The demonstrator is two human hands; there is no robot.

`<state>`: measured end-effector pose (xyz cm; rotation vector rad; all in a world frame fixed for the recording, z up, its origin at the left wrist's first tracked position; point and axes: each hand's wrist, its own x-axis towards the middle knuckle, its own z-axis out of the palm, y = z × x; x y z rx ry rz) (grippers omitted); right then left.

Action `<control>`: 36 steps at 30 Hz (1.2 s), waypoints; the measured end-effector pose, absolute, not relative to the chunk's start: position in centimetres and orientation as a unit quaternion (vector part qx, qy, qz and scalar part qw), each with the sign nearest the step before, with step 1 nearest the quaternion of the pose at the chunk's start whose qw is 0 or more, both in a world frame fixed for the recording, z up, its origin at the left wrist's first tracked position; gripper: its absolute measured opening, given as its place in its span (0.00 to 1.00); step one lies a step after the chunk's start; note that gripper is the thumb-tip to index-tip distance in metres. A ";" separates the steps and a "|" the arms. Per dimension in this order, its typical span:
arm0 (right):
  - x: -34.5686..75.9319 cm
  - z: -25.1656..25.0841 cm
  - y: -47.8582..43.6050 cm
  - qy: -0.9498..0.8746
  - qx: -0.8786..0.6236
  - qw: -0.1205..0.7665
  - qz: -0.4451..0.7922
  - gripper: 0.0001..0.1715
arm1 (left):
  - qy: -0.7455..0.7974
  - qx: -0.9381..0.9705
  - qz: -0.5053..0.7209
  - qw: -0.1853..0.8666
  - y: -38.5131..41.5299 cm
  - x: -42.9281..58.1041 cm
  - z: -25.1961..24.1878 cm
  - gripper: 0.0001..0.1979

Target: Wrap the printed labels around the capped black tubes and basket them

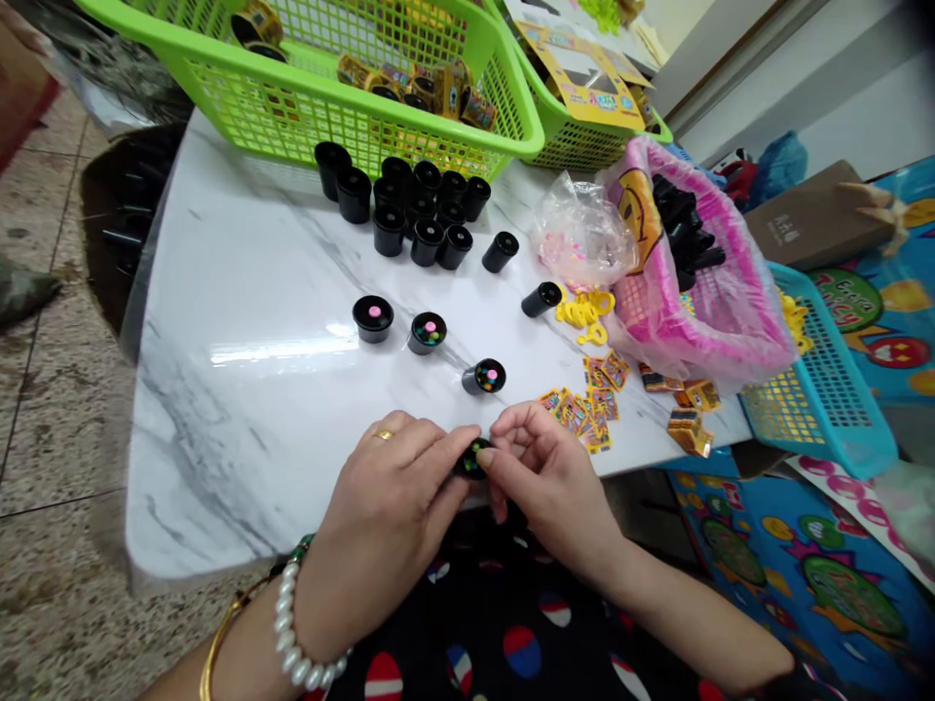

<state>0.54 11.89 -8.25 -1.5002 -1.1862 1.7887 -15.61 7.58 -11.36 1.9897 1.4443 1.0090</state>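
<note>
Two hands, left (380, 506) and right (551, 477), pinch one black canister (471, 460) between narrow-set fingers (511, 421) at the white marble bench (219, 389) edge; speckled tile floor (51, 389) alongside.

Sitting directly on a white marble-patterned tabletop (219, 409): black canisters (428, 243) upright and on their sides, a crumpled clear plastic bag (580, 234), yellow plastic rings (584, 312), printed foil packets (591, 404), green mesh baskets (365, 131)
</note>
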 end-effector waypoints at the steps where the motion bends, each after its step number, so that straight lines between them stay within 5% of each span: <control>1: 0.5 -8.3 12.0 -0.435 -0.550 0.248 0.668 0.14 | 0.529 0.730 0.360 0.239 7.6 -15.6 -11.4 0.13; 14: 2.5 -7.7 11.8 -0.505 -0.482 0.222 0.681 0.16 | 0.548 0.718 0.379 0.201 7.3 -15.7 -11.5 0.12; 21: 7.3 -3.8 18.1 -0.687 -0.525 0.305 0.399 0.12 | 0.614 0.676 0.401 0.071 7.5 -16.7 -11.9 0.13; 24: 8.1 -3.6 22.8 -0.734 -0.536 0.254 0.331 0.11 | 0.642 0.653 0.398 0.045 8.1 -16.9 -12.0 0.15; 29: 6.4 -5.3 27.7 -0.815 -0.522 0.152 0.199 0.26 | 0.679 0.632 0.363 0.087 8.0 -16.7 -12.1 0.23; 36: 5.3 -5.7 25.6 -0.850 -0.475 0.109 0.198 0.13 | 0.646 0.643 0.411 0.018 6.5 -16.9 -10.5 0.20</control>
